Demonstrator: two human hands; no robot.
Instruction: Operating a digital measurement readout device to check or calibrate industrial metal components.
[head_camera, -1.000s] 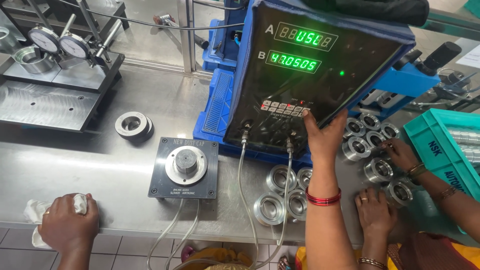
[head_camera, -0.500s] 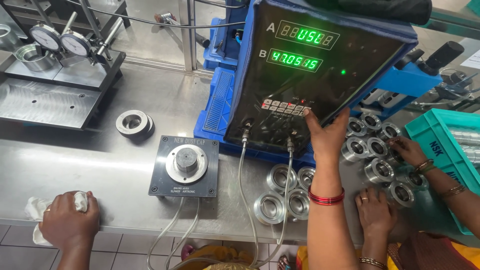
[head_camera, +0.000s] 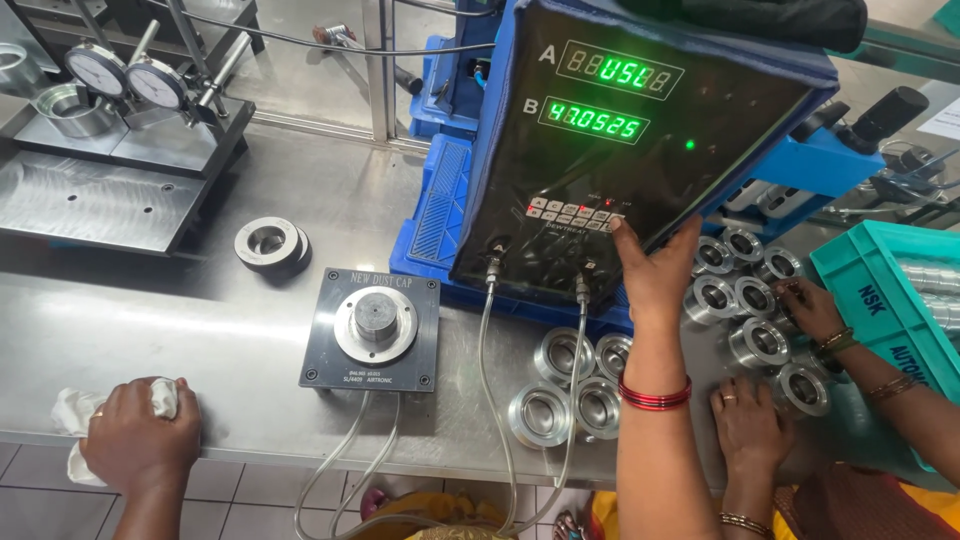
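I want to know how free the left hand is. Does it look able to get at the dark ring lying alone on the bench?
Probably yes: the left hand rests on a white cloth, and only bare steel bench lies between it and the dark ring.

Lower left of frame: left hand (head_camera: 140, 437) closed over white cloth (head_camera: 72, 418) on steel surface (head_camera: 200, 340). Centre right: right hand (head_camera: 655, 272) pressing keypad (head_camera: 572, 215) of black display unit (head_camera: 640, 140); bearing rings (head_camera: 575, 385) below.
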